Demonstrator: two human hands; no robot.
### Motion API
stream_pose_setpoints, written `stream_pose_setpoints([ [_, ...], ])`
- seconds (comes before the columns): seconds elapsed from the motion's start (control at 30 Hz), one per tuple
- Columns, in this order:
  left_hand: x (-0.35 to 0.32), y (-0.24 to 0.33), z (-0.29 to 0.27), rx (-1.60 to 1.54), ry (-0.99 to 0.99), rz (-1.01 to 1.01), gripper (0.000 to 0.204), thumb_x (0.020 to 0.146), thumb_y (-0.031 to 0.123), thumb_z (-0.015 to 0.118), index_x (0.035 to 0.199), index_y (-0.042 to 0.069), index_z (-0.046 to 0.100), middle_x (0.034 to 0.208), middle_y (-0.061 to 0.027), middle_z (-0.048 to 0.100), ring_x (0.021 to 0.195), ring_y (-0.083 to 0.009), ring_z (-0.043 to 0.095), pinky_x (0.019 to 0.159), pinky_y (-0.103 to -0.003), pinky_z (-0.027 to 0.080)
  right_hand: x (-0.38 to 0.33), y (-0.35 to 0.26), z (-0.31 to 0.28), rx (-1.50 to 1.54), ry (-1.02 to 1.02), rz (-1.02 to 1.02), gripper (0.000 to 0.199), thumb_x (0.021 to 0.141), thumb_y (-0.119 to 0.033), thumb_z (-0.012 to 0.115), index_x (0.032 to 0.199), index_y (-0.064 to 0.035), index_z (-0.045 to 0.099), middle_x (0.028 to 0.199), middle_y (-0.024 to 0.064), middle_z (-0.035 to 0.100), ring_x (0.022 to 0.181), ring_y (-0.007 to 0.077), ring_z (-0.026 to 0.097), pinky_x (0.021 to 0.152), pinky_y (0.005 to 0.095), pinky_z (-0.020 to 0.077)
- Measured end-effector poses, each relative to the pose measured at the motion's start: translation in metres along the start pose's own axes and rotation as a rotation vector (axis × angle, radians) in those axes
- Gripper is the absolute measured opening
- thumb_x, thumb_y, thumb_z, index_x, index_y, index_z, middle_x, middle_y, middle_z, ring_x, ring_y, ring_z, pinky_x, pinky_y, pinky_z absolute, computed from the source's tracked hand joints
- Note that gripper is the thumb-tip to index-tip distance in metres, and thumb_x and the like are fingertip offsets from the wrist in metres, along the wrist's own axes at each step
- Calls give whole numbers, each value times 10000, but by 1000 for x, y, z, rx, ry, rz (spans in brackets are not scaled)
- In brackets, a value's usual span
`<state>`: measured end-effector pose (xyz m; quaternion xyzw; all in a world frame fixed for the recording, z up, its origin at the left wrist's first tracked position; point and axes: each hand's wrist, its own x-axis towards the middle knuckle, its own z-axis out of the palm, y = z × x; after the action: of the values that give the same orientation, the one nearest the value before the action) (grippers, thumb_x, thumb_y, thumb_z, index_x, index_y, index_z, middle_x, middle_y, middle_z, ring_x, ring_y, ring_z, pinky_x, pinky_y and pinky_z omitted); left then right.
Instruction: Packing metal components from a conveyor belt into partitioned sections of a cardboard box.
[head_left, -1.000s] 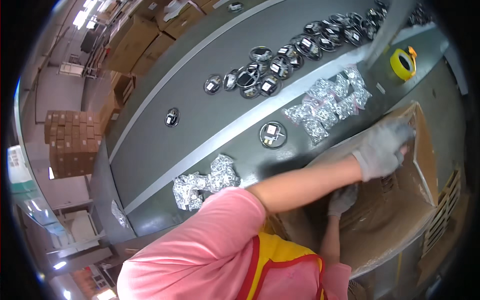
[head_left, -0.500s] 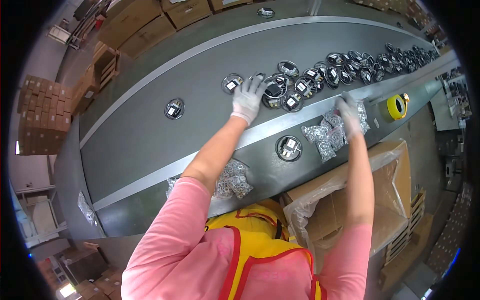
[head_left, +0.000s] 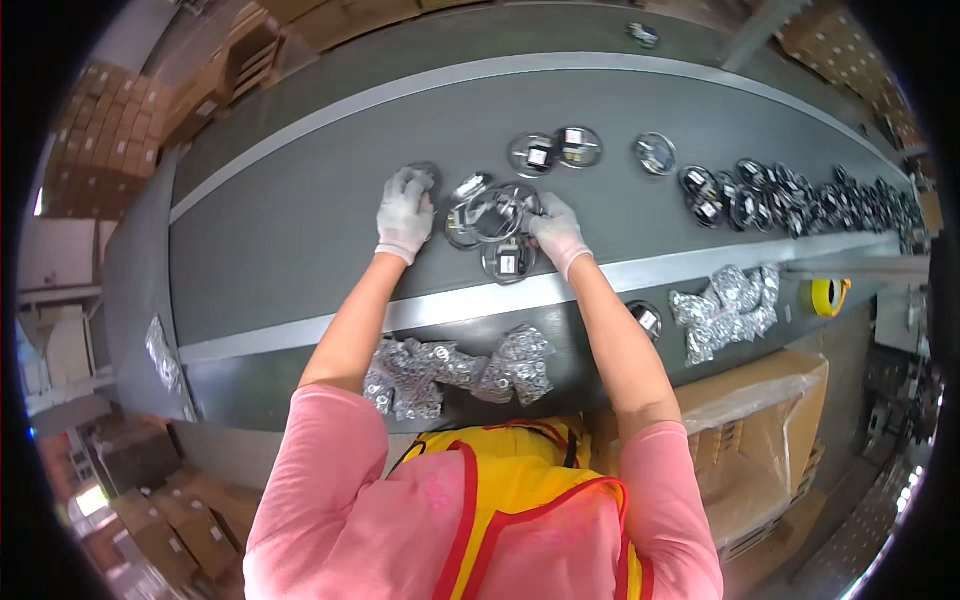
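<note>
My left hand [head_left: 405, 215], in a pale glove, is closed on the far-left part of the group, its fingers curled over a coiled black cable [head_left: 426, 171] whose edge shows beyond them. My gloved right hand [head_left: 558, 235] grips the right edge of another coiled cable [head_left: 497, 212], blurred by motion. Under and beside that one are more coils with dark boxes, one with a white label [head_left: 509, 262] near the belt's front rail. Two more coils, one of them a labelled coil [head_left: 533, 155], lie farther back on the grey conveyor belt [head_left: 290, 220].
A long pile of coiled cables [head_left: 790, 200] stretches along the belt to the right. Clear bags of metal rings [head_left: 460, 370] lie on the near ledge, with more bags [head_left: 725, 310] farther right by yellow tape [head_left: 827, 297]. An open lined carton [head_left: 760, 430] stands below.
My right hand has left the bags on the ledge and now holds a coil on the belt. My left hand has closed on a coil. The view has shifted.
</note>
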<state>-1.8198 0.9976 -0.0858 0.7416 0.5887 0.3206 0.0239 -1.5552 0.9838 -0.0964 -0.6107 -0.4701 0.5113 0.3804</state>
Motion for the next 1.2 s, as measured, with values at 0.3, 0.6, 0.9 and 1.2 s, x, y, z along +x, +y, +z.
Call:
stream_pose_setpoints([
  [0.3, -18, 11, -19, -218, -86, -56, 338, 751, 183, 733, 1048, 65, 624, 1108, -136, 597, 1058, -347, 555, 893, -416, 477, -13, 0, -34, 67, 236, 81, 259, 813, -79, 615, 1062, -11, 646, 860, 44, 648, 678, 121, 591, 570, 247, 481],
  [0.6, -9, 44, -21, -157, -66, 306, 640, 570, 318, 813, 1129, 106, 584, 1210, -91, 518, 1155, -323, 479, 952, -453, 421, -13, 8, -79, 179, 294, 199, 230, 829, -117, 645, 1025, 3, 631, 760, 37, 620, 522, 81, 513, 404, 213, 392],
  [0.9, -37, 50, -23, -42, -273, 411, 348, 724, 181, 714, 1057, 128, 629, 1126, -66, 597, 1052, -267, 564, 914, -404, 452, -21, 7, -89, 353, 245, 170, 113, 876, -108, 580, 901, 2, 572, 706, 63, 588, 487, 122, 532, 378, 225, 400],
  [1.2, -59, 69, -18, -350, -242, -329, 312, 808, 163, 654, 1096, 72, 574, 1063, -161, 632, 937, -352, 626, 788, -441, 502, -51, -1, -148, -808, 103, -127, 313, 866, -210, 625, 1128, -50, 565, 835, 85, 650, 666, 168, 629, 583, 321, 508],
])
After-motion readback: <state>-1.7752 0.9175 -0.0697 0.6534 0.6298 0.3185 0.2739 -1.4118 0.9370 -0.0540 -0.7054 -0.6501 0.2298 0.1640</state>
